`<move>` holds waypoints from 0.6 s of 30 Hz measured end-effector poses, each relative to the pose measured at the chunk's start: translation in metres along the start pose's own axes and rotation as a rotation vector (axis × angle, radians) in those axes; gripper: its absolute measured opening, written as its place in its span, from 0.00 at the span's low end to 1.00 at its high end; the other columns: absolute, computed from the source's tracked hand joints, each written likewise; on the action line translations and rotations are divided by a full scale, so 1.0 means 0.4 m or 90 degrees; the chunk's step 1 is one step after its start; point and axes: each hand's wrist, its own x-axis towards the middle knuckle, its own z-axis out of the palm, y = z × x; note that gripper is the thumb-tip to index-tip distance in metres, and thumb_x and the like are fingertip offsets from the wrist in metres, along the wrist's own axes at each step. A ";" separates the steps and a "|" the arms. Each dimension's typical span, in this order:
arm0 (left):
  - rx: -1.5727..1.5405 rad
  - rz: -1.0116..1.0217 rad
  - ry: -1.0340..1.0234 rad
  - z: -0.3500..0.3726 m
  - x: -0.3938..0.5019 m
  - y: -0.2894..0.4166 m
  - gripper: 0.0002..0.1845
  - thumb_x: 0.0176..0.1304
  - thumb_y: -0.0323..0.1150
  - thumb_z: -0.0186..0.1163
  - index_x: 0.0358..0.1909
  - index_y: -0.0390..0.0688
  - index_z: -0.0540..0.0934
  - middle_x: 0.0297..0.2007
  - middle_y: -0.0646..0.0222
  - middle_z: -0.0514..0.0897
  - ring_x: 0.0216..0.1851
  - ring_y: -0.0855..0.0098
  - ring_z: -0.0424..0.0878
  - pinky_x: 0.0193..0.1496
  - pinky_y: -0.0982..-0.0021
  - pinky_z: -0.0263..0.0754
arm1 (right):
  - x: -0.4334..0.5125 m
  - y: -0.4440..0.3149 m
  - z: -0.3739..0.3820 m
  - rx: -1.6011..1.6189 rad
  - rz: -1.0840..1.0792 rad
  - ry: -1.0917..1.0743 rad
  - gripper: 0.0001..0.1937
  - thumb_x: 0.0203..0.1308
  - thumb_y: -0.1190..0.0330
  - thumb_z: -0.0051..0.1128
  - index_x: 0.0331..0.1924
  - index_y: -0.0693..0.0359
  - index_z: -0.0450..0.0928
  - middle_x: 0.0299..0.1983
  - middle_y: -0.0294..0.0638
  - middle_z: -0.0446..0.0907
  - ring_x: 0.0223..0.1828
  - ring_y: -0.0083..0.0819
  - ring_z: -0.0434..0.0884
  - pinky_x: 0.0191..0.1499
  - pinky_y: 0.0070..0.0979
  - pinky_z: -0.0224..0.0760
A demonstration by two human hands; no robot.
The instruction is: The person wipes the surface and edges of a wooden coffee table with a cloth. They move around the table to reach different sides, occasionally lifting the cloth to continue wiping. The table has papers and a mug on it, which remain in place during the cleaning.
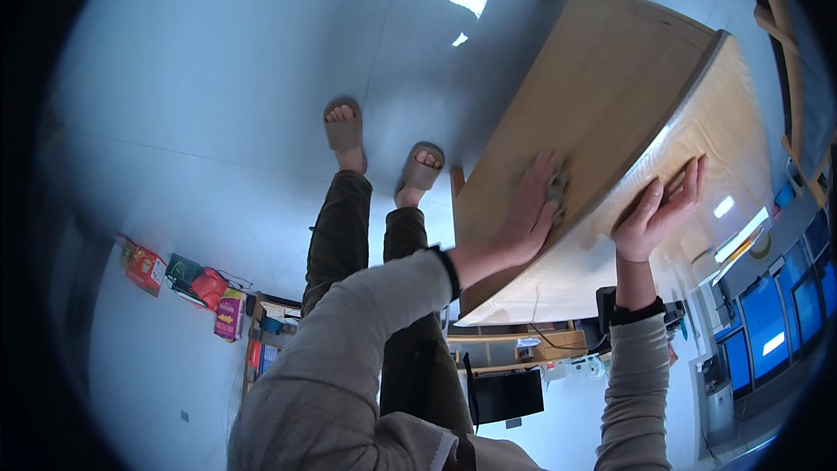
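Observation:
My left hand (pixel 523 222) lies nearly flat against the upright wooden panel (pixel 569 91) of a desk, fingers pointing away from me. Beneath its edge a bunched greyish-green cloth (pixel 558 190) shows, pressed between hand and panel; most of it is hidden and slightly blurred. My right hand (pixel 660 209) is at the glossy light-wood desktop (pixel 713 104), with nothing visible in it and the thumb apart from the fingers. It seems to lean on the top, though its palm side is hidden. The desktop's edge (pixel 660 134) runs between my two hands.
My sandaled feet (pixel 343 127) stand on the pale floor beside the panel. Bags (pixel 203 284) and a low bookshelf (pixel 265 347) are at lower left. Another desk (pixel 556 343) and a black monitor (pixel 503 396) show at the bottom. A wooden-framed chair (pixel 791 59) stands at upper right.

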 end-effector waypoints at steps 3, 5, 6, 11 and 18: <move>0.000 0.046 -0.011 -0.039 0.169 -0.034 0.32 0.75 0.35 0.39 0.76 0.34 0.45 0.75 0.48 0.50 0.77 0.55 0.47 0.77 0.61 0.39 | -0.006 0.010 -0.005 0.028 0.018 -0.013 0.29 0.74 0.63 0.42 0.70 0.75 0.53 0.73 0.59 0.48 0.77 0.51 0.50 0.76 0.44 0.48; 0.000 -0.014 -0.021 -0.066 0.259 -0.092 0.32 0.73 0.34 0.40 0.75 0.34 0.48 0.72 0.46 0.55 0.75 0.53 0.52 0.76 0.61 0.44 | -0.007 0.022 -0.007 0.001 0.014 -0.015 0.30 0.75 0.58 0.38 0.70 0.71 0.51 0.74 0.58 0.48 0.76 0.50 0.51 0.75 0.45 0.49; 0.006 -0.084 -0.034 -0.086 0.292 -0.135 0.31 0.71 0.32 0.41 0.74 0.33 0.51 0.70 0.45 0.59 0.74 0.50 0.55 0.75 0.61 0.48 | -0.009 0.025 -0.008 -0.009 0.004 -0.016 0.30 0.75 0.55 0.37 0.71 0.68 0.51 0.74 0.56 0.48 0.76 0.50 0.51 0.75 0.45 0.49; 0.007 -0.141 0.125 -0.082 0.250 -0.372 0.27 0.71 0.32 0.41 0.69 0.31 0.57 0.62 0.43 0.70 0.65 0.47 0.66 0.69 0.59 0.58 | -0.011 0.036 -0.009 -0.050 0.012 -0.017 0.31 0.75 0.47 0.31 0.71 0.60 0.50 0.72 0.53 0.52 0.76 0.46 0.52 0.75 0.46 0.48; -0.037 -0.304 0.102 -0.075 0.018 -0.317 0.28 0.73 0.32 0.41 0.71 0.30 0.53 0.69 0.41 0.59 0.72 0.47 0.55 0.74 0.57 0.50 | -0.008 0.029 -0.013 -0.006 -0.003 -0.034 0.29 0.75 0.58 0.36 0.69 0.73 0.50 0.74 0.62 0.45 0.77 0.55 0.48 0.76 0.50 0.42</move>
